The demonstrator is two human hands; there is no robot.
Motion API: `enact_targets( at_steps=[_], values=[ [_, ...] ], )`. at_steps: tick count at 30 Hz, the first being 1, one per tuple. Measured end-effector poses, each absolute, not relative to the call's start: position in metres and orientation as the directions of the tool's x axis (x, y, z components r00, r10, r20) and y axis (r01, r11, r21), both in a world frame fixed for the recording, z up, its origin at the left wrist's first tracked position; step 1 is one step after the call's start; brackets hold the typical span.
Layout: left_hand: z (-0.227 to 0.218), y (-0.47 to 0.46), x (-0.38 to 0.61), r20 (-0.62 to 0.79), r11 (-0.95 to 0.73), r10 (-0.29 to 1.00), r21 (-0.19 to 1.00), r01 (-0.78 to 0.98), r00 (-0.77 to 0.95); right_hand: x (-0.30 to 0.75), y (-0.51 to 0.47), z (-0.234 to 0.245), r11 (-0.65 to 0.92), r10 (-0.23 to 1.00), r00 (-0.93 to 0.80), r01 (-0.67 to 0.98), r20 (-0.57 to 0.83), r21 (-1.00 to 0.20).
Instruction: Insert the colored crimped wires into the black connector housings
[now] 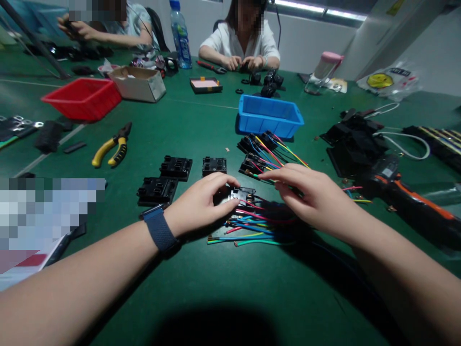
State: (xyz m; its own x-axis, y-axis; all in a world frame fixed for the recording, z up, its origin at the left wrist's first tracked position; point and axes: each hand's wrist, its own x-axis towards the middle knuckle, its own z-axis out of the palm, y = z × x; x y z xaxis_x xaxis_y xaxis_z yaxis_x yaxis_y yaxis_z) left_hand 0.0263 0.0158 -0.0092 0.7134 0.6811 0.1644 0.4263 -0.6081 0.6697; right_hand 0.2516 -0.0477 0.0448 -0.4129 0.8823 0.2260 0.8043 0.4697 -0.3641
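Observation:
My left hand (201,199), with a dark blue band on its wrist, grips a small black plastic module (240,197) between thumb and fingers. My right hand (309,197) pinches a green wire (255,176), its copper-coloured terminal pointing left. Below the module lie several loose red, blue, yellow and green wires (248,235), partly in the right hand's shadow. Behind my hands are black modules with coloured wires attached (252,161). Left of them sit a bare black module (214,165) and two more black modules (175,166).
A blue bin (270,126) stands ahead, a red bin (84,103) and a cardboard box (139,84) further left. Yellow-handled pliers (113,148) lie left. An orange-black power tool (414,197) lies right, near black parts (353,142). Two people work across the table.

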Motion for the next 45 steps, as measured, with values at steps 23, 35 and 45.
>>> enact_targets(
  at_steps=[23, 35, 45],
  values=[
    [-0.007, 0.008, 0.026, 0.193, -0.641, 0.646, 0.663, 0.387, 0.739, 0.243, -0.047, 0.026, 0.477, 0.878, -0.412, 0.715, 0.242, -0.511],
    [-0.009, 0.009, 0.026, 0.208, -0.679, 0.619, 0.627, 0.383, 0.757, 0.242, -0.047, 0.020, 0.483, 0.875, -0.424, 0.730, 0.234, -0.483],
    [-0.009, 0.009, 0.027, 0.215, -0.686, 0.618, 0.617, 0.386, 0.756, 0.242, -0.047, 0.017, 0.503, 0.864, -0.443, 0.735, 0.240, -0.455]
  ],
)
